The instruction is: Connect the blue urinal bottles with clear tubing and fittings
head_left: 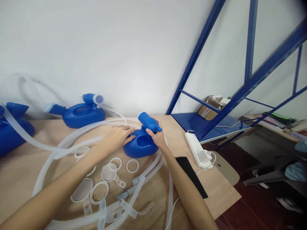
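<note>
A blue plastic urinal bottle with a moulded handle lies on the wooden table. At its left end, my left hand is closed, thumb and fingers on either side of the end it covers. A blue tubular cup piece with a narrow spout sits above the bottle's right part. My right hand grips around that piece, thumb in front and fingers behind. White ring seals and translucent strap caps lie in front of the bottle. Clear hose loops around them.
Another blue bottle with a blue cup piece stands by the wall; one more is at the left edge. A black phone and a white power strip lie at right. A blue metal rack rises beyond.
</note>
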Tool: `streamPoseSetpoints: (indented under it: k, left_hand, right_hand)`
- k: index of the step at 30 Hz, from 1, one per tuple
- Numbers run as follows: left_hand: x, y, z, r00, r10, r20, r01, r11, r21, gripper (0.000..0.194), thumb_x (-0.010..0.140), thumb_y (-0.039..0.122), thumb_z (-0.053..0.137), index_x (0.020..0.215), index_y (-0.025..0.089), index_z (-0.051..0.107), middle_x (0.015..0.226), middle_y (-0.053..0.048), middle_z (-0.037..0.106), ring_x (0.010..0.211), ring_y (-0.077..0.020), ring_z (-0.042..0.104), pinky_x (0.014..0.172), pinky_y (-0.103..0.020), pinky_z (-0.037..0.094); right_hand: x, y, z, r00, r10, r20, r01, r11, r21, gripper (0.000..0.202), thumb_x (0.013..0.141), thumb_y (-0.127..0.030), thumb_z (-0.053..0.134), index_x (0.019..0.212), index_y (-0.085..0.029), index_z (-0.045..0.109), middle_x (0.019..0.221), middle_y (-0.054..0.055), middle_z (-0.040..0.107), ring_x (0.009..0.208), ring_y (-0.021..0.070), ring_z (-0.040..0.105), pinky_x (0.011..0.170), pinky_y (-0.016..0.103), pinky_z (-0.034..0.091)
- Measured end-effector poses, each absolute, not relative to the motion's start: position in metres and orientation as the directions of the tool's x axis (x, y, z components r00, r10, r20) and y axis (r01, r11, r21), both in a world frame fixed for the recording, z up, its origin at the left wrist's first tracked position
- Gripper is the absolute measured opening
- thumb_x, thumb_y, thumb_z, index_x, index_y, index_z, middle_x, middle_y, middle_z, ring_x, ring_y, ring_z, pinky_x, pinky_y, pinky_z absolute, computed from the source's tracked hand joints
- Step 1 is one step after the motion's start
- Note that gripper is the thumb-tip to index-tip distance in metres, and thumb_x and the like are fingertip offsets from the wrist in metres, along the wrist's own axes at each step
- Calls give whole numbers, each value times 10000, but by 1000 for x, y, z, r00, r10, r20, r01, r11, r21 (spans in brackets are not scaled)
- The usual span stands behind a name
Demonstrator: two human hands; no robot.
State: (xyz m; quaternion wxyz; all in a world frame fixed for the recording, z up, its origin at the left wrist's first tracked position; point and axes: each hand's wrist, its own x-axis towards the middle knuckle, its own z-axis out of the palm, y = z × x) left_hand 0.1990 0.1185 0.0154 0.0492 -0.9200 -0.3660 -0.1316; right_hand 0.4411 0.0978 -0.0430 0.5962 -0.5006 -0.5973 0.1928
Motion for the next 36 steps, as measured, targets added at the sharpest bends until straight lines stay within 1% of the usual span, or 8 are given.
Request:
streamPoseSetpoints:
  k: [5, 15, 22, 26, 30, 32, 33, 36]
  left_hand:
    - [201, 122, 13, 722, 638, 267, 658, -753, 22, 223, 1001, 309, 535, 1066, 230, 733, 1067, -98, 754, 966, -278, 719, 765, -347, 496]
    - [201, 128, 5, 680, 658, 323, 655, -744, 134, 156, 912, 295, 582, 890, 189, 694, 911, -90, 718, 871, -255, 686, 760, -336, 486]
    - [204, 122, 5, 621, 710, 332, 708, -690, 150, 170, 883, 274, 562, 921, 176, 696, 940, -113, 747, 883, -288, 703, 784, -383, 502]
    - [198, 115, 5, 615, 706, 351, 718, -685, 122, 251, 943, 317, 540, 1017, 172, 731, 1176, -166, 733, 1158, -355, 661, 960, -483, 495]
    - [170, 108, 21, 585, 699, 412, 711, -686, 154, 425, 949, 408, 575, 1327, 235, 659, 1467, -136, 610, 1356, -355, 552, 1090, -537, 447]
    - [147, 101, 34, 533, 712, 457, 709, -671, 219, 439, 953, 470, 537, 1291, 229, 679, 1388, -123, 659, 1273, -322, 608, 1046, -473, 490]
    - [134, 97, 39, 522, 730, 441, 707, -660, 255, 402, 954, 486, 510, 1159, 218, 728, 1257, -112, 715, 1157, -295, 660, 976, -420, 521]
    - [100, 88, 44, 590, 794, 144, 722, -599, 347, 317, 919, 397, 478, 864, 249, 753, 897, -36, 767, 813, -209, 702, 757, -305, 531]
  right_hand:
    - [441, 99, -44, 213, 832, 512, 350, 424, -835, 652, 793, -470, 791, 1346, -243, 530, 1370, 103, 649, 1227, 291, 647, 1057, 445, 533]
    - [442, 99, -45, 220, 838, 499, 363, 405, -839, 652, 788, -466, 783, 1349, -244, 535, 1376, 99, 653, 1244, 296, 639, 1047, 442, 533]
    - [443, 99, -45, 209, 828, 521, 381, 421, -823, 637, 823, -450, 774, 1381, -247, 544, 1337, 93, 677, 1211, 284, 653, 1064, 451, 517]
    - [441, 100, -46, 217, 826, 521, 377, 421, -825, 606, 821, -464, 779, 1341, -235, 571, 1202, 76, 727, 1119, 275, 679, 1012, 440, 536]
    - [437, 101, -46, 235, 828, 509, 367, 409, -835, 563, 806, -481, 783, 1275, -226, 604, 1117, 66, 739, 1085, 275, 682, 1004, 444, 537]
    - [435, 101, -44, 251, 830, 499, 367, 396, -842, 570, 805, -493, 784, 1275, -222, 610, 1100, 67, 742, 1071, 277, 684, 1005, 453, 538]
    - [434, 101, -44, 261, 828, 496, 369, 389, -844, 579, 805, -498, 786, 1282, -221, 611, 1100, 68, 744, 1074, 278, 683, 1010, 458, 536]
    - [434, 102, -43, 264, 829, 493, 365, 387, -847, 607, 817, -508, 781, 1322, -220, 605, 1146, 76, 743, 1145, 283, 669, 1054, 471, 514]
